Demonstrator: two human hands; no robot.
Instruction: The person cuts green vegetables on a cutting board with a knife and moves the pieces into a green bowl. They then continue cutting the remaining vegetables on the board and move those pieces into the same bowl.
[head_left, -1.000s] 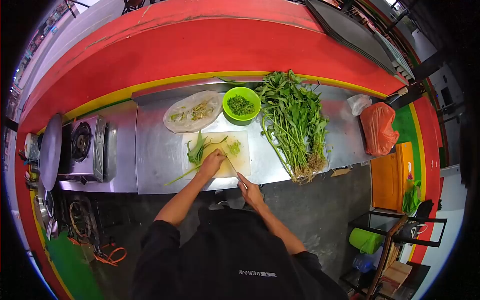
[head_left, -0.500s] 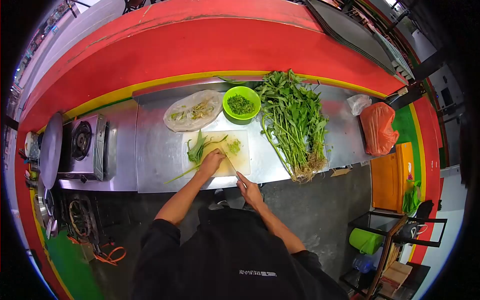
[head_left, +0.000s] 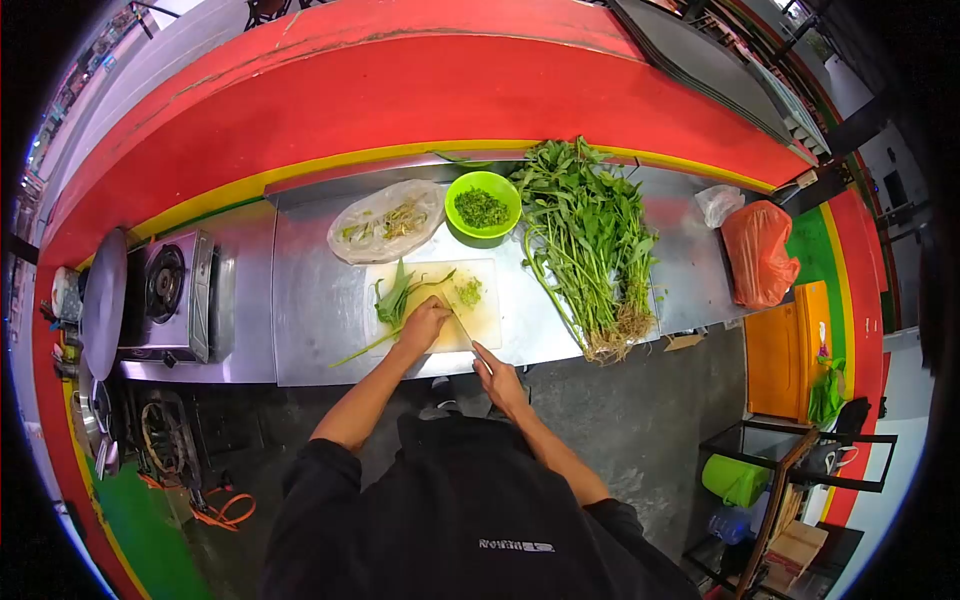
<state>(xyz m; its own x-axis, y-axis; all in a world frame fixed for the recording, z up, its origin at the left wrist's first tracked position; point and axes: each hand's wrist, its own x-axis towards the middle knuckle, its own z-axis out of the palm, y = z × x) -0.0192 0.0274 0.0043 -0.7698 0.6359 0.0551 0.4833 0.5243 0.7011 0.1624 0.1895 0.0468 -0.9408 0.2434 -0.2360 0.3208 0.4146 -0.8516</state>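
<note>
closely curled, the fingers of the left hand [head_left: 427, 318] are bent down over the leafy stems [head_left: 393, 300], gripping them against the cutting board [head_left: 486, 336]; the tips are tucked under, so how tightly they press cannot be told. the fingers of the right hand [head_left: 498, 380] are wrapped around the handle of a knife [head_left: 461, 326], held at the near edge of the board. its blade slants away and to the left, reaching just beside the left hand; whether the edge touches a stem is too small to see.

the stems lie across the left half of the board, leaves toward the far side, and one long stalk runs off the near left corner onto the metal surface [head_left: 318, 325]. a small heap of chopped bits [head_left: 468, 291] sits on the board to the right of the blade.

beyond the board stand a bright green bowl [head_left: 486, 238] with chopped greens [head_left: 480, 207] inside and, touching or nearly so on its left, a pale plastic bag [head_left: 345, 232] with trimmings [head_left: 406, 216] on it. right of the bowl lies a big leafy bundle [head_left: 590, 235], its roots [head_left: 617, 338] at the near edge. farther out are an orange-red bag [head_left: 758, 262] on the right and a gas stove [head_left: 190, 300] on the left.
</note>
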